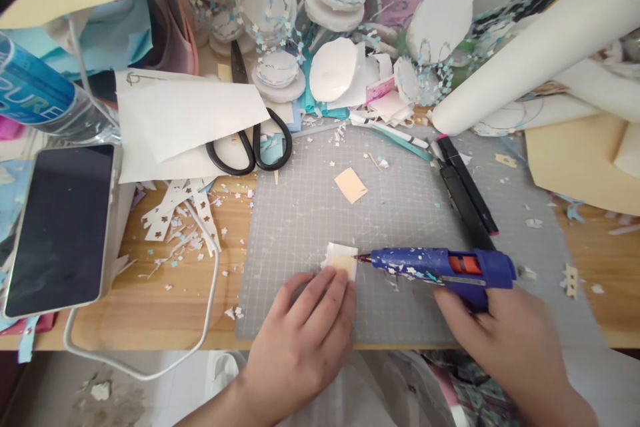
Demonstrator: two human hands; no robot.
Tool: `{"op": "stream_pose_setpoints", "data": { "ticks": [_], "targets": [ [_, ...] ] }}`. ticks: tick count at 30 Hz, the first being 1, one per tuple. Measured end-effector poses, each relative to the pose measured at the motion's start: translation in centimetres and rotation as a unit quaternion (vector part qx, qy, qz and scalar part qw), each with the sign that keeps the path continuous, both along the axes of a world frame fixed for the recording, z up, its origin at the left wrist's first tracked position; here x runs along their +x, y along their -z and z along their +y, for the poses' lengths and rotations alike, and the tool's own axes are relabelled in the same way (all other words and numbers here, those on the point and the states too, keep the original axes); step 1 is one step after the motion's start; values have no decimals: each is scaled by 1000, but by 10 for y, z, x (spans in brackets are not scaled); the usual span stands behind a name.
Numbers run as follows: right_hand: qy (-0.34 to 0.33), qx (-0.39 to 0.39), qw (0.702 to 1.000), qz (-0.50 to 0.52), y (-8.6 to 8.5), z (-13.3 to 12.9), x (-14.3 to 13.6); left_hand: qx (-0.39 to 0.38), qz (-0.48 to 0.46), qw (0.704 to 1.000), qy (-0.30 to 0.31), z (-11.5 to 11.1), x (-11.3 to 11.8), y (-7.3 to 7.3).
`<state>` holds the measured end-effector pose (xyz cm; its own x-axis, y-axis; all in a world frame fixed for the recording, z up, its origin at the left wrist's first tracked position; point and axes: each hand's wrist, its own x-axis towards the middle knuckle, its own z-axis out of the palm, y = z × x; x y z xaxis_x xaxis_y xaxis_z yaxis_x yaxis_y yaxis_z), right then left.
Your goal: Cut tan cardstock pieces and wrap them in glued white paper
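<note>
My right hand [505, 333] is wrapped round the grip of a blue hot glue gun [410, 261], whose body is speckled with white and blue paper bits. The gun's tip points left and meets the right edge of a small white paper piece [337, 250]. On that paper lies a cream patch [342, 261], partly hidden under my fingers. My left hand [310, 333] presses the papers down on the grey cutting mat [300, 213] with its fingers close together. A loose cream paper square [351, 185] lies farther up the mat.
Black-handled scissors [273, 140] lie partly beneath white paper [195, 120]. Black markers [465, 187] rest behind the glue gun. At left are a phone [63, 227], a water bottle [45, 90] and a white cable [213, 293]. White paper discs [333, 70] and a paper roll [540, 47] crowd the back.
</note>
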<state>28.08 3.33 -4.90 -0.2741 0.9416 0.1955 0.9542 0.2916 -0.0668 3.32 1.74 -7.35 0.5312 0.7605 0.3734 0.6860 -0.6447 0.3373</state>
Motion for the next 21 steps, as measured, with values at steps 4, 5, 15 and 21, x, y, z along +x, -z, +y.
{"op": "stream_pose_setpoints", "data": {
  "ticks": [4, 5, 15, 21],
  "targets": [
    [7, -8, 1000, 0, 1, -3, 4, -1, 2, 1000, 2, 0, 0, 0],
    [11, -10, 1000, 0, 1, -4, 5, 0, 2, 1000, 1, 0, 0, 0],
    [-3, 22, 1000, 7, 2, -3, 0, -5, 2, 1000, 1, 0, 0, 0],
    [-12, 48, 999, 19, 2, 0, -11, 1, 4, 1000, 4, 0, 0, 1]
  ]
}}
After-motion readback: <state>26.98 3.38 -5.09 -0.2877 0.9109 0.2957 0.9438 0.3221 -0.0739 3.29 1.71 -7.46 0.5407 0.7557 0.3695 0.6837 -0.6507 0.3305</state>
